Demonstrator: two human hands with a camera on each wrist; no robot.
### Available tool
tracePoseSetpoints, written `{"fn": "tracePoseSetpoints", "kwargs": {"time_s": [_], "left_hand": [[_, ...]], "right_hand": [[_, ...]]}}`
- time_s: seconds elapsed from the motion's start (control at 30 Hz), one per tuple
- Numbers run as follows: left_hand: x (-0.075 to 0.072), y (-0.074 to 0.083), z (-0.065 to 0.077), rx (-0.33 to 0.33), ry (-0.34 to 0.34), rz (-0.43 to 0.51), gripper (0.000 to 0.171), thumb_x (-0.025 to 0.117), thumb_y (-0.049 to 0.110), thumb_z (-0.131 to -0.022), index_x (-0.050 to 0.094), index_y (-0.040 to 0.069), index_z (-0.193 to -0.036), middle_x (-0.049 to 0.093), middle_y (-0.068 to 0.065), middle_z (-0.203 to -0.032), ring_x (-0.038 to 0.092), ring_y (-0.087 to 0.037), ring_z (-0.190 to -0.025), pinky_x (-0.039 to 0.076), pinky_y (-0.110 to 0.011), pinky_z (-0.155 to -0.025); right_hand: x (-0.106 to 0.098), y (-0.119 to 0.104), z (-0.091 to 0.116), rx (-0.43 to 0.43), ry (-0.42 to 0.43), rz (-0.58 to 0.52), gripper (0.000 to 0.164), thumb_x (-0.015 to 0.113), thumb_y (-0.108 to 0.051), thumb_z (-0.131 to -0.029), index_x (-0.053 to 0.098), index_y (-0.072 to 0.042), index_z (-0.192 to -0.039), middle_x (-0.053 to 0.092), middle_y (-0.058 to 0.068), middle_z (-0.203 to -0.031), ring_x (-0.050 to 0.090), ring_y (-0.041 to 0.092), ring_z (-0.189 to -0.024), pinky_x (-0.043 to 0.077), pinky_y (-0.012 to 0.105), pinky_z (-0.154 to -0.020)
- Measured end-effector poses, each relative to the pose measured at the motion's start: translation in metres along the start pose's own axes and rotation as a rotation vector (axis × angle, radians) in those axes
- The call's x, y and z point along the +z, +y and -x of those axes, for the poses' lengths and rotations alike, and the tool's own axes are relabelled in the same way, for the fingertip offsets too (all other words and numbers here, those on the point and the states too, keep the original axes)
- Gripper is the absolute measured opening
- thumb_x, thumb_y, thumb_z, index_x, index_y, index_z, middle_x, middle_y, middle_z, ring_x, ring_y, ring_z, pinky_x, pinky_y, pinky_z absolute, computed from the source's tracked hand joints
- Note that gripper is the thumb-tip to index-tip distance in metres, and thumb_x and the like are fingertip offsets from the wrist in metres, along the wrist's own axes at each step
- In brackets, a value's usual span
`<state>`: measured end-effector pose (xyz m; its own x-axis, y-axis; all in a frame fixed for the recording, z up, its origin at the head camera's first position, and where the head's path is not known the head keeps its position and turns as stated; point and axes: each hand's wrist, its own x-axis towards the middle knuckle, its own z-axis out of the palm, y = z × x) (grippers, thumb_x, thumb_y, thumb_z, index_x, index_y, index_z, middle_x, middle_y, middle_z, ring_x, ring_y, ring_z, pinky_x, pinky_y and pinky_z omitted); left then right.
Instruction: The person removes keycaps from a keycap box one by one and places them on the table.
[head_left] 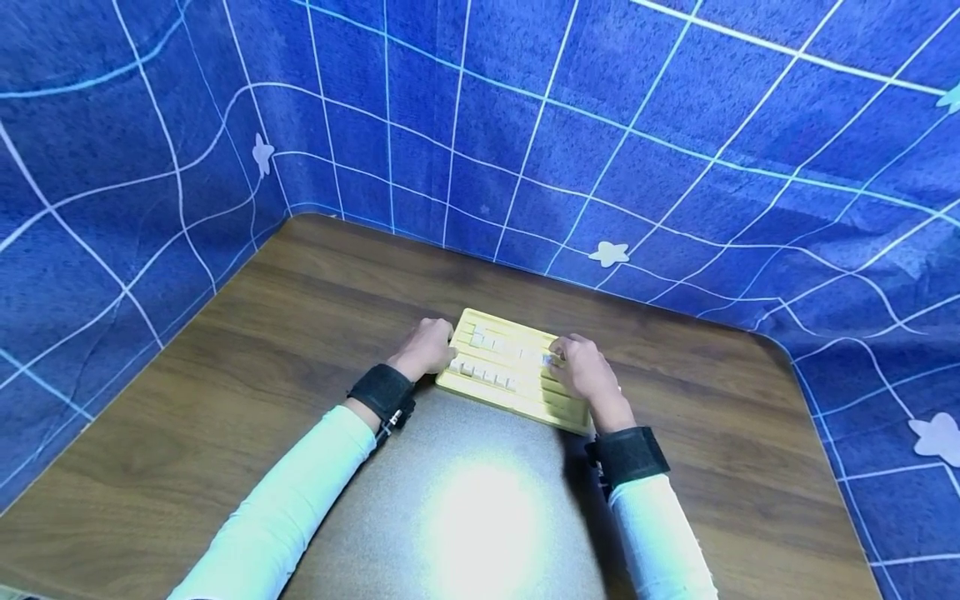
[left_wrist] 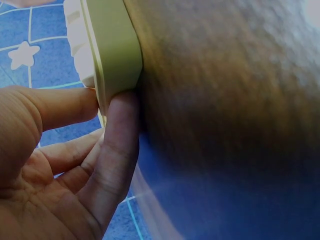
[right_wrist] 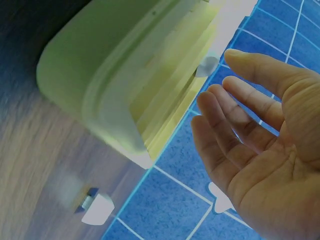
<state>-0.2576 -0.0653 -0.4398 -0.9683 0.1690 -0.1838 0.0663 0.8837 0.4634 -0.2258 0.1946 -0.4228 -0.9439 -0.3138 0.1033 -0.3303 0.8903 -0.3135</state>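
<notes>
1. Yellow tray (head_left: 536, 396) lies on the wooden tabletop (head_left: 337, 275), between both hands; white pieces (head_left: 489, 376) sit in its rows.
2. Left hand (head_left: 429, 346) pinches the tray's left edge: thumb at rim, finger against side wall.
3. Right hand (head_left: 588, 371) is over the tray's right part, fingers relaxed, apart from thumb, grasping nothing.
4. One white block (right_wrist: 98, 209) rests on tabletop, beside tray.

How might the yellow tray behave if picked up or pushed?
The yellow tray is probably stiff, given its straight edges. Tilting might spill the small white pieces sitting in open rows. Its broad, low shape seems unlikely to tip.
</notes>
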Motion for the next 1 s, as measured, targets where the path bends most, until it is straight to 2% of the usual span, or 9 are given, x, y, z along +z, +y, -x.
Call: {"fn": "tracePoseSetpoints", "kwargs": {"time_s": [0.53,0.8,1.0], "left_hand": [[0.002,-0.001,0.001,0.0,-0.003,0.036,0.01,0.064,0.014,-0.092,0.066,0.005,-0.092,0.061,-0.007,-0.088,0.054,-0.021,-0.08,0.042,-0.029,-0.068],[0.002,-0.003,0.001,0.005,0.004,0.02,0.01,0.064,0.015,-0.092,0.066,0.004,-0.091,0.061,-0.008,-0.089,0.054,-0.021,-0.081,0.044,-0.032,-0.071],[0.001,-0.002,0.0,-0.004,-0.008,0.02,0.011,0.063,0.015,-0.093,0.065,0.004,-0.095,0.059,-0.008,-0.088,0.053,-0.021,-0.08,0.041,-0.029,-0.067]], "right_hand": [[0.01,-0.001,-0.005,0.08,-0.068,0.031,0.013,0.068,-0.007,-0.086,0.07,-0.008,-0.099,0.066,0.01,-0.1,0.065,0.028,-0.099,0.054,0.046,-0.082],[0.013,-0.002,-0.007,0.122,-0.074,0.029,0.012,0.068,-0.004,-0.085,0.071,-0.011,-0.095,0.065,0.007,-0.099,0.065,0.027,-0.095,0.054,0.046,-0.076],[0.012,-0.003,-0.007,0.118,-0.035,0.022,0.012,0.068,-0.003,-0.084,0.072,-0.012,-0.092,0.067,0.007,-0.097,0.067,0.028,-0.093,0.055,0.045,-0.077]]}}
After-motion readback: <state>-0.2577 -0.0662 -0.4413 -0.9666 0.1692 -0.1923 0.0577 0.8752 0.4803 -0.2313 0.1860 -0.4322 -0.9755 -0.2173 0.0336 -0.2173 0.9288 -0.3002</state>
